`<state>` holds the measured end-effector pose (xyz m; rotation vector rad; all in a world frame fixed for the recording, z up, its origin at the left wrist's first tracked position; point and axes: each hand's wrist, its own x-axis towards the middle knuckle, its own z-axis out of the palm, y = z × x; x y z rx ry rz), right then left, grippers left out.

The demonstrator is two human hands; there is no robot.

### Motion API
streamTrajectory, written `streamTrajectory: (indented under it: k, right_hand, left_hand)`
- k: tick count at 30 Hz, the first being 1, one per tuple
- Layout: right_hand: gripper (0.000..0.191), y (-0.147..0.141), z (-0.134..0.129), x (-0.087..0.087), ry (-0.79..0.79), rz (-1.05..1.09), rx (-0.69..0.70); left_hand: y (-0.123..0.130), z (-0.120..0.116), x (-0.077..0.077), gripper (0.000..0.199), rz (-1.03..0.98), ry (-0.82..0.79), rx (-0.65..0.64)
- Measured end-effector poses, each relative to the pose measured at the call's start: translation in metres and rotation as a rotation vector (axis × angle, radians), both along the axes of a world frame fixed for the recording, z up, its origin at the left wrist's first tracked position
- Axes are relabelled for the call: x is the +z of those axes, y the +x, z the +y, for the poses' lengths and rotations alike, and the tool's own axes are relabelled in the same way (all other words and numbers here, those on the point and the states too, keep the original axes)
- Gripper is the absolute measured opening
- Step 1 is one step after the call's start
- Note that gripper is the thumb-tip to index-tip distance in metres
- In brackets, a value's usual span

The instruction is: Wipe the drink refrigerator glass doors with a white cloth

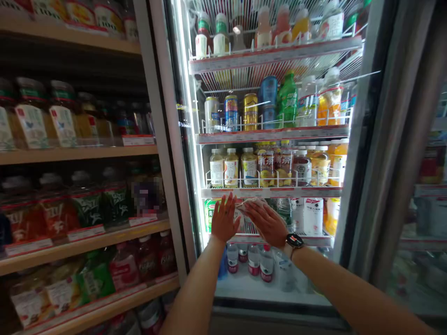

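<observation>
Both arms reach forward to a lit drinks fridge with glass in front. My left hand [225,218] is raised with its fingers apart and holds nothing, its palm toward the glass. Just to its right, my right hand [267,221] is bent over a crumpled pale cloth [253,203], which shows along its fingers. A dark watch [294,240] sits on my right wrist. Behind the hands, the fridge shelf edge [300,191] carries bottles such as a yellow-labelled one [231,167]. Part of the lower shelf is hidden by my hands.
Wooden shelves [80,154] with rows of bottles stand at the left. A metal door frame [405,139] rises at the right, with another glass-fronted section beyond it. Small bottles [267,265] stand at the fridge bottom.
</observation>
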<state>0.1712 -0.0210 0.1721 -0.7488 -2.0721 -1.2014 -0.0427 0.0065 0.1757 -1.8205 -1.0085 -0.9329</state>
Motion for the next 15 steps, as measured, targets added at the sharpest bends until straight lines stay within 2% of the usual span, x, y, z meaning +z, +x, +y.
streamTrajectory:
  k: [3, 5, 12, 15]
  right_hand:
    - [0.060, 0.002, 0.000, -0.010, -0.028, 0.005, 0.030]
    - [0.062, 0.002, -0.001, -0.016, -0.045, 0.006, 0.051]
    - [0.065, 0.000, -0.005, -0.040, -0.028, 0.011, 0.036]
    - [0.062, 0.007, -0.008, -0.035, -0.052, -0.064, 0.078]
  left_hand:
    - [-0.003, 0.002, -0.022, 0.069, -0.018, -0.028, 0.021]
    - [-0.003, 0.004, -0.029, 0.067, -0.020, -0.021, 0.025]
    - [-0.006, 0.007, -0.030, 0.070, -0.035, -0.005, -0.029]
    - [-0.007, 0.006, -0.031, 0.070, -0.016, -0.025, -0.006]
